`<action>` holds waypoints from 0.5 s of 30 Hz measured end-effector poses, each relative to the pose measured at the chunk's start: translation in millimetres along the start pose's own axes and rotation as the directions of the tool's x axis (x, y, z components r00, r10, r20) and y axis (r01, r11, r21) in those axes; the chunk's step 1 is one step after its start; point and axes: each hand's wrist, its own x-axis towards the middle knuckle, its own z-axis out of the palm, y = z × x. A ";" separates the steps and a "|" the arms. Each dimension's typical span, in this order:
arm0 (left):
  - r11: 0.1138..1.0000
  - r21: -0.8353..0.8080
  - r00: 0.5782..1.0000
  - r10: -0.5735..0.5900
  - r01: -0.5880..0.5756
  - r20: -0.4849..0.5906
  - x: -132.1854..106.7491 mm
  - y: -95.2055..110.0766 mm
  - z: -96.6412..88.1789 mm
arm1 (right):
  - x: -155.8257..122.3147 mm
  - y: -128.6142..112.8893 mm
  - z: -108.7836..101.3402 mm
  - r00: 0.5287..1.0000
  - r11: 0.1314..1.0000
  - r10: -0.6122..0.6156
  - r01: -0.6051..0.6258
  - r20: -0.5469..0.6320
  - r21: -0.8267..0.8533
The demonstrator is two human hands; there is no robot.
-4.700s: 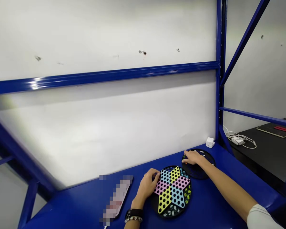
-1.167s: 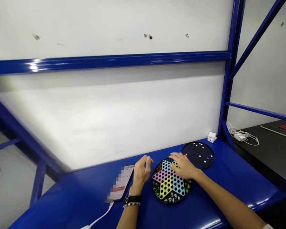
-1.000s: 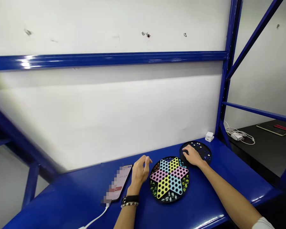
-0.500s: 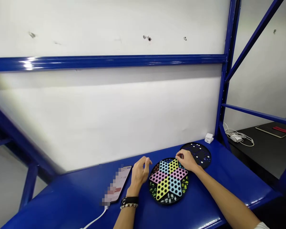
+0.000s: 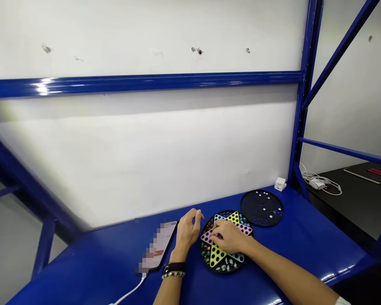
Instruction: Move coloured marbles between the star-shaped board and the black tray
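A round black Chinese checkers board point(image 5: 238, 263) lies on the blue tabletop, with a star of yellow, pink and light blue points. Small coloured glass-like pieces point(image 5: 227, 267) fill the hollows around the star. My right hand point(image 5: 231, 237) reaches over the board, fingertips pinched together at the left pink point. Whatever lies between these fingertips is too small to make out. Just left of the board, my left hand point(image 5: 188, 228) hovers with its fingers curled and thumb raised, wearing a black band and a beaded bracelet. Its palm is hidden.
A round black lid point(image 5: 257, 214) with small holes lies behind the board. A phone point(image 5: 160, 243) on a white cable point(image 5: 128, 291) rests left of my left hand. White adapters point(image 5: 280, 184) stand by the blue frame post point(image 5: 300, 110). More cables point(image 5: 319, 185) lie on a dark table at right.
My right hand has moved left and nearer, from the far yellow point to the left pink point. A small orange spot now shows near that point. My left hand has barely moved.
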 end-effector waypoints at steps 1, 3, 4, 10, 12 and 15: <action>1.000 -0.001 1.000 -0.003 0.003 0.006 0.2 0.5 0.2 | -1.6 3.6 -5.6 1.000 1.000 0.014 -0.014 -0.016 0.004; 1.000 -0.004 1.000 -0.006 0.006 0.014 0.5 1.2 0.5 | -5.4 13.7 -19.3 0.997 0.998 0.057 -0.056 -0.052 0.010; 1.000 -0.007 1.000 -0.005 0.005 0.016 0.7 1.5 0.5 | -8.0 20.7 -27.0 0.993 0.996 0.090 -0.090 -0.076 0.006; 1.000 -0.018 1.000 -0.006 0.006 0.019 1.0 2.5 1.6 | -43.8 80.7 -72.1 0.910 0.899 0.396 -0.411 -0.119 -0.153; 1.000 -0.020 1.000 -0.010 0.011 0.025 0.9 3.5 2.3 | -62.5 94.1 -82.4 0.886 0.866 0.461 -0.459 -0.039 -0.198; 0.999 -0.030 0.999 -0.013 0.014 0.035 0.7 4.9 3.3 | -90.3 99.5 -91.7 0.889 0.884 0.455 -0.444 0.052 -0.147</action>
